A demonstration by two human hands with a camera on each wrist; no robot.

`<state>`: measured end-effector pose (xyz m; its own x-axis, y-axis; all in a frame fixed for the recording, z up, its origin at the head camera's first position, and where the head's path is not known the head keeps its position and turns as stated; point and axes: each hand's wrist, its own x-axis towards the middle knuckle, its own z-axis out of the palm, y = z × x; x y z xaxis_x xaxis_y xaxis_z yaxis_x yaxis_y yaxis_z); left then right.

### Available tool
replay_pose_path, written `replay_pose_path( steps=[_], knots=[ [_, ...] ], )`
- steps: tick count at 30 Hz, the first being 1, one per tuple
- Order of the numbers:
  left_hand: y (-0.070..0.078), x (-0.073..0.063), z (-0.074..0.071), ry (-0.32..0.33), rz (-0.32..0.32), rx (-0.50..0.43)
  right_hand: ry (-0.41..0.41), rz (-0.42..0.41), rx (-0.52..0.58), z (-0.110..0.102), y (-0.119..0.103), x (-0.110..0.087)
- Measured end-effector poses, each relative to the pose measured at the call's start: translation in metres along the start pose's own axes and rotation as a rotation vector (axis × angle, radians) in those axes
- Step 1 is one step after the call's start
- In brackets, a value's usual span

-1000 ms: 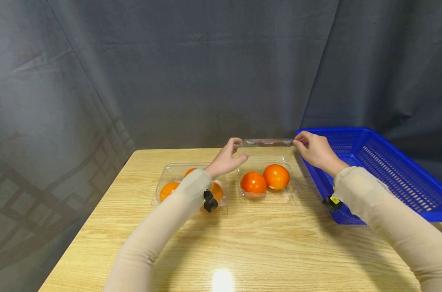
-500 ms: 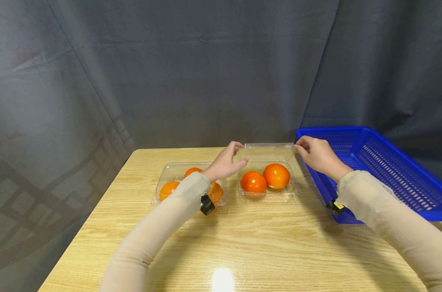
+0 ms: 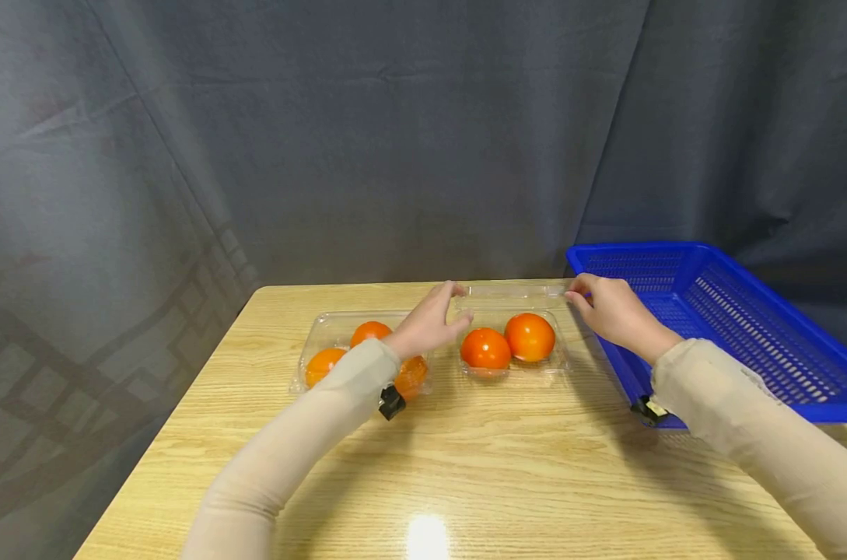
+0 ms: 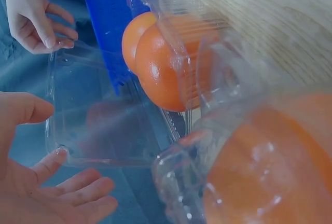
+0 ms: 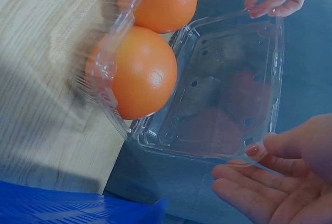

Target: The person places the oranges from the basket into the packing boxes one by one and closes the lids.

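Observation:
A clear plastic clamshell [image 3: 560,351] holds two glossy orange-red round fruits [image 3: 530,337], its transparent lid [image 3: 514,293] raised at the far side. My right hand [image 3: 612,309] pinches the lid's right corner between thumb and index finger. At the left corner, the index fingertip of my left hand [image 3: 426,320] touches the lid, with thumb apart and the other fingers spread. Under my left forearm sits a second clear clamshell [image 3: 320,334] with several orange fruits [image 3: 370,333], partly hidden by the sleeve. In the right wrist view, the lid [image 5: 207,94] shows small holes.
A blue perforated plastic basket [image 3: 752,311] stands on the right, beside my right forearm. Both clamshells lie on a light wooden table [image 3: 507,459]. Behind the table's far edge hangs a dark grey curtain [image 3: 423,155].
The lid's free edge has come lower, and both hands have moved down with it. The fruits, the clamshell bases and the basket stay where they were.

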<state>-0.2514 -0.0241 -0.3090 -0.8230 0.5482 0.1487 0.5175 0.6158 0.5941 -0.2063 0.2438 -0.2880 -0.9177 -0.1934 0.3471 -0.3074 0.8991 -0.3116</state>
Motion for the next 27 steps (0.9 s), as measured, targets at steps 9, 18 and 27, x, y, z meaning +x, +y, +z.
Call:
replay_pose_path(
  steps=[9, 18, 27],
  knots=[
    [0.003, -0.008, 0.003, -0.012, -0.009, 0.068, -0.036, 0.002, -0.030, 0.004, -0.004, -0.010],
    [0.004, -0.017, 0.009, 0.004, 0.007, 0.241, -0.001, -0.027, -0.068, 0.010, -0.006, -0.018],
    [0.007, -0.024, 0.013, -0.035, -0.002, 0.350, -0.016, -0.037, -0.092, 0.015, -0.010, -0.029]
  ],
)
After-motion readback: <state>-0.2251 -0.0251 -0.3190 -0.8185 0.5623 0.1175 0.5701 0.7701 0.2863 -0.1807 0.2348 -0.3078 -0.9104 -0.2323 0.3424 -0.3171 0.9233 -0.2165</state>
